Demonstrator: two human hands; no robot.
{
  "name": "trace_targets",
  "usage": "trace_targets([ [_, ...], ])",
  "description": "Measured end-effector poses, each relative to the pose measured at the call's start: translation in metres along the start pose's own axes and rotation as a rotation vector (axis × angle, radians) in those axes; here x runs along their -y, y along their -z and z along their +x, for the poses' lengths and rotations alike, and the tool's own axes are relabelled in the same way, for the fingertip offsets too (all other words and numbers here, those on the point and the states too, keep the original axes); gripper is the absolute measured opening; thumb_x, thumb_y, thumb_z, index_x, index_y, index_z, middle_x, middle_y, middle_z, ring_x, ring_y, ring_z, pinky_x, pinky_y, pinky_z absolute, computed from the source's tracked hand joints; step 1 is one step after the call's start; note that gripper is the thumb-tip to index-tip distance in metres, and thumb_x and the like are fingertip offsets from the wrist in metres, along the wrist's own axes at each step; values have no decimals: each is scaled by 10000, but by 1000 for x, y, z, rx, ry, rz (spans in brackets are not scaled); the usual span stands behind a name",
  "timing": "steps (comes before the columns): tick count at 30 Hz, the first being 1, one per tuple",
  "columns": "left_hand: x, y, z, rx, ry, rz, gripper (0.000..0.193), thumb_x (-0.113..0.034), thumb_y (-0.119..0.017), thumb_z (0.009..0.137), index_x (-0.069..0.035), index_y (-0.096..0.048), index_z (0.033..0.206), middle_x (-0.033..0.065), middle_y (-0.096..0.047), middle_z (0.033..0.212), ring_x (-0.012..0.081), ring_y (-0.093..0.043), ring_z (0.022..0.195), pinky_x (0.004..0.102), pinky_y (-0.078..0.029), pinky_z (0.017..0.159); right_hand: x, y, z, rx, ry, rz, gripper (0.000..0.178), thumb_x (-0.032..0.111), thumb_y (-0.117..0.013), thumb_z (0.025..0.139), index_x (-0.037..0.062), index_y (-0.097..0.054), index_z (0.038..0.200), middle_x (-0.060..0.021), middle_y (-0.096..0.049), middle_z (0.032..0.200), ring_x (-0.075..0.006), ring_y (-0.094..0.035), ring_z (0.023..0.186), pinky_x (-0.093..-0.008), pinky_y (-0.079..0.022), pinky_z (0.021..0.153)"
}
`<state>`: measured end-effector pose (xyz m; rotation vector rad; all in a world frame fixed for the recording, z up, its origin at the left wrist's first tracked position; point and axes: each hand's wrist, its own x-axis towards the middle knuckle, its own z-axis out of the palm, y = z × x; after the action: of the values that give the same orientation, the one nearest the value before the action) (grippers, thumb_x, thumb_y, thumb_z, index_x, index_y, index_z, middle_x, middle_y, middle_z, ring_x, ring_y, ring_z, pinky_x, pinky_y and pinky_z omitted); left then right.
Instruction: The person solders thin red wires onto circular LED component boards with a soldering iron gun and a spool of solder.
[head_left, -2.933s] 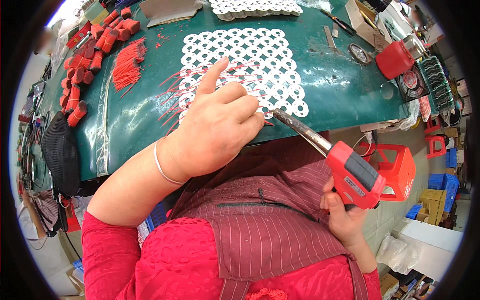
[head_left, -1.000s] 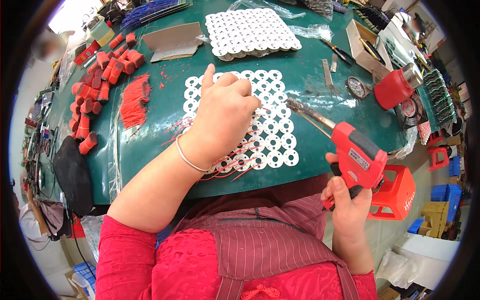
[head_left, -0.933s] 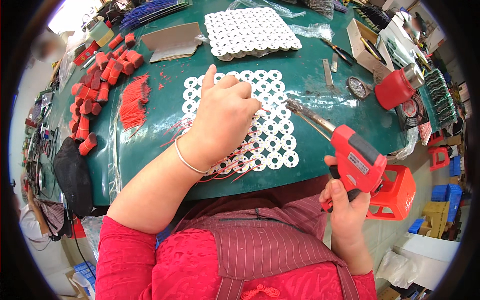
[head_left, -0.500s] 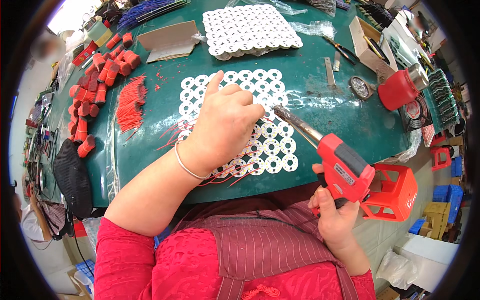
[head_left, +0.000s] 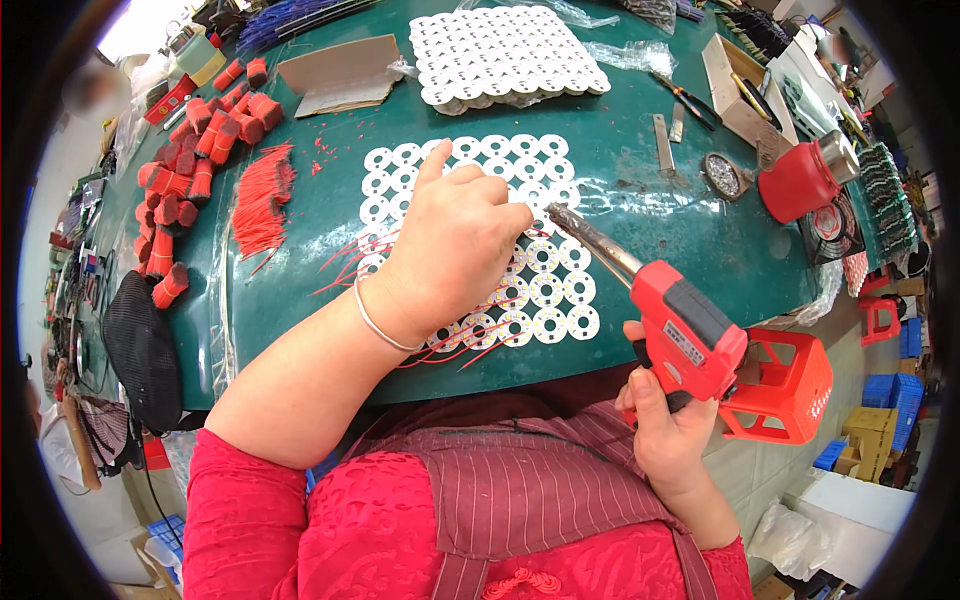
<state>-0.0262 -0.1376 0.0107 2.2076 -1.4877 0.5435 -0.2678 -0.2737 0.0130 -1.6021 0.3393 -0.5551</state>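
Over a panel of round white circuit boards (head_left: 549, 325), my left hand (head_left: 455, 245) is pinched with the index finger raised. A short red wire (head_left: 538, 233) shows at its fingertips, above a board. My right hand (head_left: 668, 425) is wrapped round the handle of a red and black soldering gun (head_left: 690, 325). The gun's dark metal tip points up and left, close to my left fingertips; whether it touches a board cannot be told. Several thin red wires (head_left: 475, 340) lie across the lower boards. My left hand hides the boards in the middle.
Left lie a loose pile of red wires (head_left: 263, 200) and several red wire bundles (head_left: 205, 180). At the back are a cardboard piece (head_left: 345, 75) and a stack of white boards (head_left: 505, 55). On the right are pliers (head_left: 690, 100), a small round tin (head_left: 720, 175) and a red container (head_left: 800, 182).
The view has shifted very slightly. Both hands hold nearly the same pose, with the soldering gun's tip still beside my left fingertips.
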Motion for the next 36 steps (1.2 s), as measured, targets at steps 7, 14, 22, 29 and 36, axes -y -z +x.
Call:
trace_targets([
  [7,0,0,0,29,7,32,66,-92,-717,779,-151,-746,786,32,-563,714,237,-613,793,557,-419,1074,0,0,1,21,-7,-23,434,-6,-648,941,-48,-500,1347,-188,-664,1242,-105,-657,836,-231,-553,626],
  [14,0,-1,0,28,5,33,62,-94,-724,774,-152,-747,776,28,-567,720,231,-614,805,553,-418,1076,-1,-2,1,-10,-29,13,415,10,-662,943,-38,-517,1328,-168,-683,1191,-112,-658,840,-242,-548,651],
  [22,0,-2,0,23,7,25,62,-91,-742,762,-152,-748,772,25,-569,719,230,-616,799,557,-420,1074,-14,2,-1,-10,16,-88,267,-21,-698,913,-35,-612,1166,-96,-692,1029,-117,-623,767,-269,-517,676],
  [29,0,0,0,40,6,31,60,-94,-743,764,-150,-749,785,28,-575,722,235,-618,801,557,-420,1072,-16,5,-1,50,42,-109,273,-44,-690,911,-32,-609,1171,-104,-690,1035,-121,-634,800,-270,-528,685],
  [36,0,0,0,34,9,10,53,-96,-736,773,-145,-747,791,28,-577,742,243,-618,821,561,-414,1073,-10,3,-1,-46,11,-18,482,-34,-689,909,-23,-509,1356,-188,-657,1246,-143,-658,951,-242,-549,691],
])
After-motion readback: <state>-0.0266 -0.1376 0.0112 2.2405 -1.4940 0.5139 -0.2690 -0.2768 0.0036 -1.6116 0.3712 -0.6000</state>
